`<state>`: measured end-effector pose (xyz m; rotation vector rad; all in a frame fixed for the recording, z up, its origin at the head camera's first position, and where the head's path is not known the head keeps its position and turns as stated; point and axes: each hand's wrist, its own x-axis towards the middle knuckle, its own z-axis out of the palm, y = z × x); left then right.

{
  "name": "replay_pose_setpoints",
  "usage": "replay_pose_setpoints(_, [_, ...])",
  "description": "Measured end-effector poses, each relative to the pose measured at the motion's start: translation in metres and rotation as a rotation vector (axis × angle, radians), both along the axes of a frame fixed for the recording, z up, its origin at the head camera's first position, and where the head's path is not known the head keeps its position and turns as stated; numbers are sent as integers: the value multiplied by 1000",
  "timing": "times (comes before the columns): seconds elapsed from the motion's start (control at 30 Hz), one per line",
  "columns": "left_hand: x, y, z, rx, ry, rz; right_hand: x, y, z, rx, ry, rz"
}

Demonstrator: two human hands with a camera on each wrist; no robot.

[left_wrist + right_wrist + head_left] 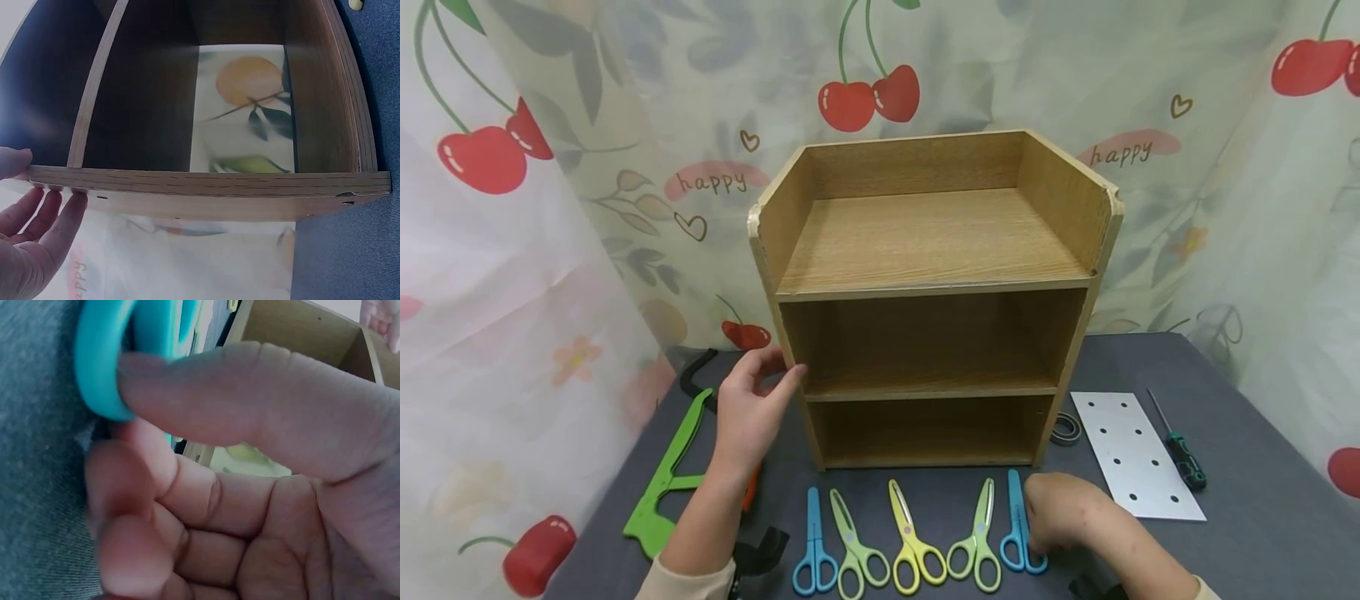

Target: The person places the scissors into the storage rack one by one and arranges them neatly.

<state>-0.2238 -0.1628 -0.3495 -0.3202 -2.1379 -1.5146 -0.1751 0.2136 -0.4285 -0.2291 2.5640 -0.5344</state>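
A small wooden shelf unit (936,237) stands upright on the table, with an open top and two compartments below. My left hand (747,421) pinches its left side panel; in the left wrist view the thumb lies on one face of the panel (212,183) and the fingertips (76,201) on the other. In front of the shelf, my right hand (1067,510) pinches the handle of the rightmost blue scissors (1017,504). The right wrist view shows the thumb against the blue handle loop (94,356). Left of these lie light green scissors (982,521), yellow scissors (904,512), more green scissors (847,521) and blue scissors (814,525).
A green-framed saw (673,458) lies left of the shelf, partly behind my left arm. Right of it are a roll of dark tape (1066,429), a white perforated plate (1131,454) and a screwdriver (1183,458). A patterned curtain (700,83) hangs behind the table.
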Motion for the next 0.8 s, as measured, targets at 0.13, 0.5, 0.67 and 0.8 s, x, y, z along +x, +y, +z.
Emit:
replay_pose_setpoints(0.13, [0, 0, -1, 2, 12, -2, -5, 7, -9, 13, 29, 13])
replay_pose_setpoints(0.5, [-2, 2, -2, 3, 53, -11, 13, 6, 26, 2, 132, -37])
replay_pose_setpoints(0.67, [-3, 1, -3, -2, 52, -4, 18, 11, 40, -16, 192, -21])
replay_pose_setpoints(0.8, [-3, 0, -4, -7, 53, 2, 22, 17, 48, -39, 238, -10])
